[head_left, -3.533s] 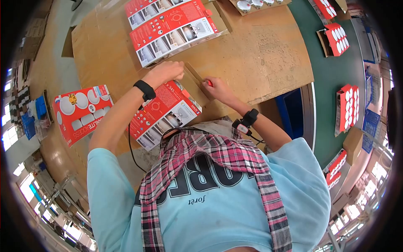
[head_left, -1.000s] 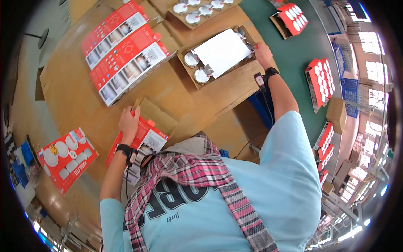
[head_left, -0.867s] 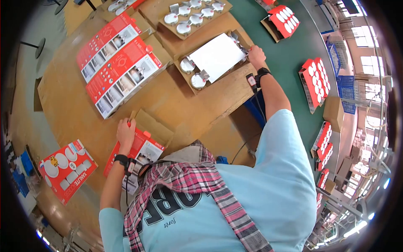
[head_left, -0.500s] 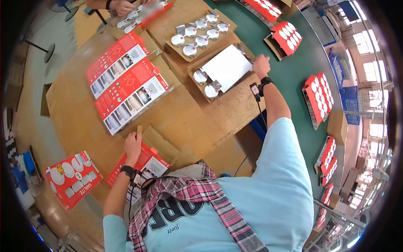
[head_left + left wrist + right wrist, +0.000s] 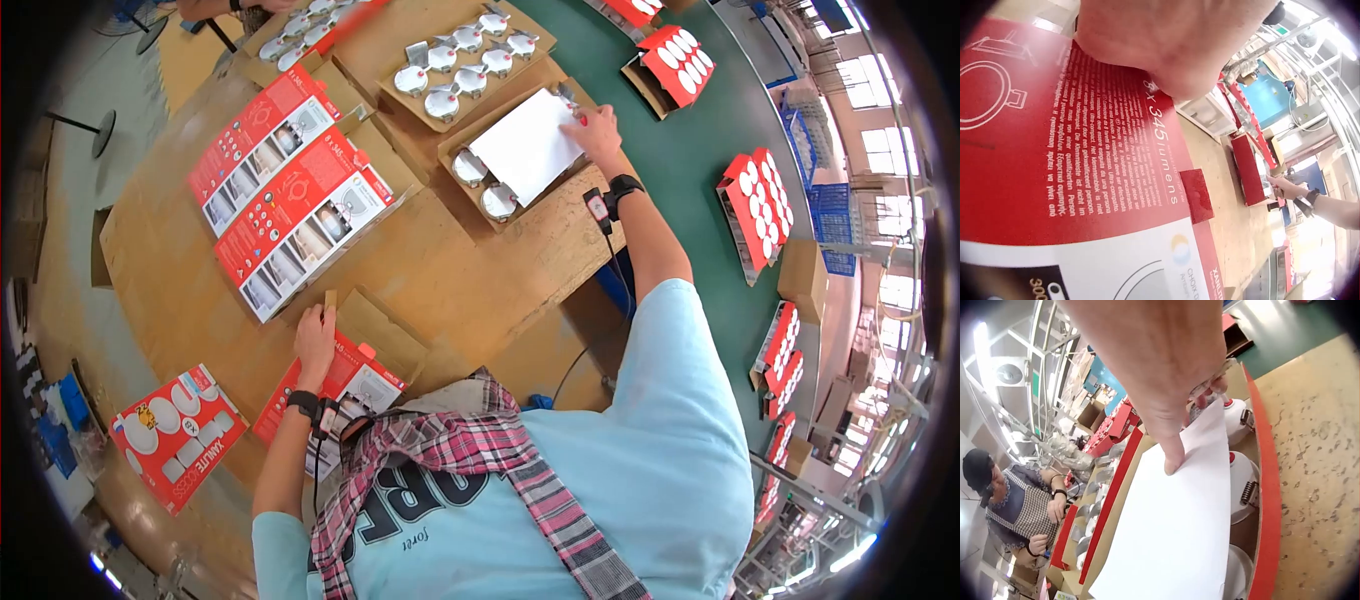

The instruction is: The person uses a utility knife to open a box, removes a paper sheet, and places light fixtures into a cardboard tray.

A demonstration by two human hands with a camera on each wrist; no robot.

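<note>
My left hand (image 5: 316,345) grips the top edge of a red and white printed carton (image 5: 362,385) by my lap, its brown flap (image 5: 385,335) folded out. Seen from the left wrist, the hand (image 5: 1166,44) covers the carton's upper edge, hiding the fingertips. My right hand (image 5: 598,135) pinches the end of a white sheet (image 5: 528,148) lying over round lamps in an open carton (image 5: 490,222). In the right wrist view one digit lies on the sheet (image 5: 1166,519), while the other fingers curl at its far end. White lamps (image 5: 1244,487) with spring clips show beside it.
Two printed cartons (image 5: 300,215) lie on the left of the worktable. A tray of lamps (image 5: 465,60) stands behind the sheet. Another red carton (image 5: 178,435) sits at lower left. Filled red cartons (image 5: 755,215) line the green belt (image 5: 660,180). Another person (image 5: 1019,506) works opposite.
My right hand left the near carton for the lamp carton, and in the last half second came inward onto the sheet's end. My left hand stays at the near carton.
</note>
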